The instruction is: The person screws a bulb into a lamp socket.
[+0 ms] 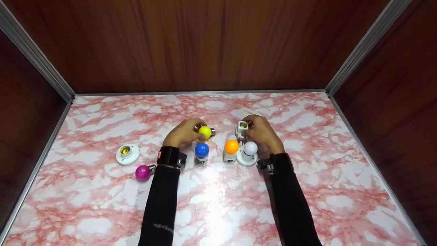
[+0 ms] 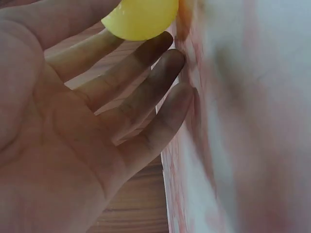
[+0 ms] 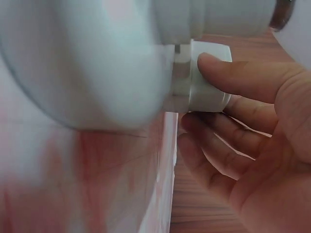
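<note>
My left hand [image 1: 187, 131] pinches a yellow light bulb [image 1: 204, 132] between thumb and fingers, its metal screw base pointing right. In the left wrist view the yellow bulb [image 2: 143, 19] shows at the top, the other fingers spread near the tabletop. With my right hand [image 1: 261, 131] I grip a white square bulb socket [image 1: 242, 125] by its sides, its threaded opening facing up. The right wrist view shows the thumb on this white socket [image 3: 209, 77] and fingers beneath. Just in front of that hand a white bulb [image 1: 250, 148] stands in a round white holder [image 1: 246, 160].
An orange bulb [image 1: 231, 147] sits in a white square socket [image 1: 229, 156]. Between the forearms a blue bulb [image 1: 202, 149] stands upright in a small base. Left lie an unfilled round holder [image 1: 127, 154] and a magenta bulb [image 1: 142, 173]. Wood-grain walls [image 1: 198, 44] enclose the marbled tabletop.
</note>
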Demonstrator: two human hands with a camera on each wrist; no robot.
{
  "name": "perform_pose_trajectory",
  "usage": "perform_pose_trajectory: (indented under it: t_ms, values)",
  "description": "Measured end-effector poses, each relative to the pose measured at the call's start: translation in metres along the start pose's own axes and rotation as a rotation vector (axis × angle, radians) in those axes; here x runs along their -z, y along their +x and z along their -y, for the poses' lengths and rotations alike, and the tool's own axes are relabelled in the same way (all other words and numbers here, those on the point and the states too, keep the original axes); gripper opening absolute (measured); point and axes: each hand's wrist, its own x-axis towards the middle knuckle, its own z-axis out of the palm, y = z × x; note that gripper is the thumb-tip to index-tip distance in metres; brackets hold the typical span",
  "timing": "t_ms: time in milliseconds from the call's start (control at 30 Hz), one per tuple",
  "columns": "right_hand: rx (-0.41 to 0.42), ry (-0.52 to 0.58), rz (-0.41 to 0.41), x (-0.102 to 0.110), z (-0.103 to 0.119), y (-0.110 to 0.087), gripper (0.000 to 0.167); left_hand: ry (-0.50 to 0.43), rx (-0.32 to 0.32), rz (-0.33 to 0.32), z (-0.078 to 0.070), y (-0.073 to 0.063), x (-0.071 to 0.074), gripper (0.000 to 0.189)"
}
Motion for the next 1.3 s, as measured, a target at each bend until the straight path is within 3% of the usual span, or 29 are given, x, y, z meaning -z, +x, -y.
perform_pose_trajectory:
  t_ms: [233,533,800,933,1100,1300]
  values:
    - [-0.011,0.104,-0.054,0.009,-0.002,-0.007,0.045,-0.02,-0.037,-0.088,0.005,-0.014,0.006,0.042]
    - [0.016,0.364,-0.187,0.026,0.003,-0.023,0.048,-0.096,-0.113,-0.231,-0.002,-0.043,0.022,0.05]
    - [0.164,0.652,-0.269,0.038,0.036,-0.047,0.054,-0.143,-0.296,-0.377,-0.023,-0.084,0.031,0.049]
    - [0.212,0.695,-0.305,0.04,0.052,-0.058,0.056,-0.134,-0.333,-0.385,-0.029,-0.097,0.032,0.049]
    - [0.237,0.723,-0.373,0.036,0.064,-0.067,0.042,-0.143,-0.383,-0.379,-0.034,-0.104,0.029,0.049]
    - [0.273,0.725,-0.295,0.022,0.075,-0.068,0.036,-0.264,-0.447,-0.362,-0.037,-0.113,0.022,0.049]
